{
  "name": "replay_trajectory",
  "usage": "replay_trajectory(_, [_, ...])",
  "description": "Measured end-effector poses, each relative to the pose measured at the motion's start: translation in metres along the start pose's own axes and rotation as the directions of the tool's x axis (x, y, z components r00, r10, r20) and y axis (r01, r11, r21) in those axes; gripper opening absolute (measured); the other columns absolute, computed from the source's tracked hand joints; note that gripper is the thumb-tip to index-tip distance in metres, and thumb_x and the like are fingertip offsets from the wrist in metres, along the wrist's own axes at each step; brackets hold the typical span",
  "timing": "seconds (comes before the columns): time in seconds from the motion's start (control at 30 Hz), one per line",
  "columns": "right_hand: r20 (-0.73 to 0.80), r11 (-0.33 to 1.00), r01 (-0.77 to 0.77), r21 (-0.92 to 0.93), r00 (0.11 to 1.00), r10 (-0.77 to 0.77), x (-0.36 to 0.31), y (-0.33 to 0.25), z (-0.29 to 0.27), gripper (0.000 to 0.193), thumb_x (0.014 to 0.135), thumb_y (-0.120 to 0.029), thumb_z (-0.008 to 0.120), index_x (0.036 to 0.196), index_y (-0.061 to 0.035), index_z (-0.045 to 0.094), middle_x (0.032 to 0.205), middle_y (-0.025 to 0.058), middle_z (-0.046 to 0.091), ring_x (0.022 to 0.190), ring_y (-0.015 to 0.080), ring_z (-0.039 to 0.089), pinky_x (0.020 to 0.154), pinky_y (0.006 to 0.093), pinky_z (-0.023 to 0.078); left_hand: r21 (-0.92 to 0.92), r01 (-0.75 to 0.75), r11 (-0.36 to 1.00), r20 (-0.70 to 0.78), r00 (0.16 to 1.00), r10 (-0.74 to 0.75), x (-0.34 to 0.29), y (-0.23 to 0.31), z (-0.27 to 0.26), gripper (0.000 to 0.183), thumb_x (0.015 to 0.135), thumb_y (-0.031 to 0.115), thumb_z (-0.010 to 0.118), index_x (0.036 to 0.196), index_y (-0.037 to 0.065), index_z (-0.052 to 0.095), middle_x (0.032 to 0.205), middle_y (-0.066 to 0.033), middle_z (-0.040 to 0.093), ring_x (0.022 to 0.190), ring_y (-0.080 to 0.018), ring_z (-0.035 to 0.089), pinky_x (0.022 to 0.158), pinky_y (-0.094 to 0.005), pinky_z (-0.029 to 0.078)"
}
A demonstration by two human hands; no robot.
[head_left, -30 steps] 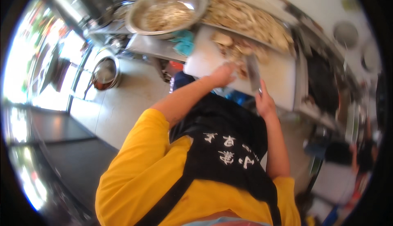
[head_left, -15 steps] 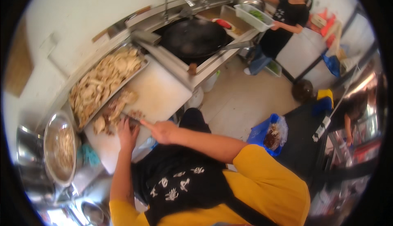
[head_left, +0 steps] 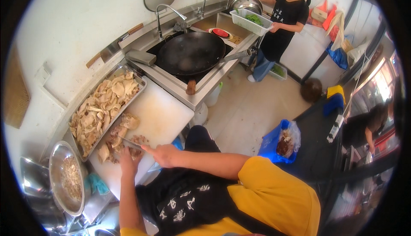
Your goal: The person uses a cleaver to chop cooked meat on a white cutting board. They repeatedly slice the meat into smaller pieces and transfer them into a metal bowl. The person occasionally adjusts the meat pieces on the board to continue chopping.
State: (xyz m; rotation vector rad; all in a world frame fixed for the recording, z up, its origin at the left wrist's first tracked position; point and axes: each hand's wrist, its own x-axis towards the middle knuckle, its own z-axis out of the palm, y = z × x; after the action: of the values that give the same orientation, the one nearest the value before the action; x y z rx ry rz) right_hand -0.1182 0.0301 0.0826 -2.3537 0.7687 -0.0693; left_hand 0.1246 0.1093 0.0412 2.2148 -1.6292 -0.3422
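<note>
Right hand [head_left: 166,155], fingers clamped round a grey steel knife [head_left: 131,142], seems mid-slice; left hand [head_left: 129,162], grip untellable, meets ragged tan meat [head_left: 114,145] inside the white rectangular board's [head_left: 167,103] near edge; the next cut wants fingertips clear.

The cutting board [head_left: 167,107] looks like smooth, matt plastic, the knife [head_left: 129,142] blade like thin metal. The bowl [head_left: 64,150] is glossy metal, the wok [head_left: 190,52] dull and dark.

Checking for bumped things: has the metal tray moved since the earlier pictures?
No: the metal tray still lies along the far edge of the white board; the whole view has turned instead.
</note>
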Motion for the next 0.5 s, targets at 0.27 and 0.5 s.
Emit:
replay_trajectory(0.27, [0.021, 0.999, -0.029, 0.016, 0.999, 0.028, -0.010, 0.000, -0.022, 0.073, 0.103, -0.024, 0.054, 0.171, -0.0228, 0.028, 0.101, 0.0251, 0.072, 0.090, 0.0449, 0.071, 0.080, 0.0540, 0.055, -0.159, 0.036, 0.987, -0.031, 0.999, -0.041, 0.000, 0.017, 0.002, 0.067, 0.082, 0.016, 0.089, 0.139, -0.002, 0.059, 0.134, -0.0267, 0.062, 0.125, -0.0462, 0.061, 0.106, -0.0515, 0.051])
replay_trajectory(0.5, [-0.046, 0.999, 0.015, -0.034, 0.999, -0.017, -0.028, 0.000, -0.020, 0.069, 0.104, -0.025, 0.054, 0.169, -0.0206, 0.033, 0.099, 0.0258, 0.071, 0.090, 0.0451, 0.071, 0.081, 0.0556, 0.056, -0.191, 0.032, 0.981, -0.060, 0.997, -0.044, 0.007, 0.020, 0.012, 0.057, 0.082, 0.015, 0.088, 0.131, -0.002, 0.064, 0.130, -0.0261, 0.064, 0.122, -0.0455, 0.062, 0.104, -0.0521, 0.052])
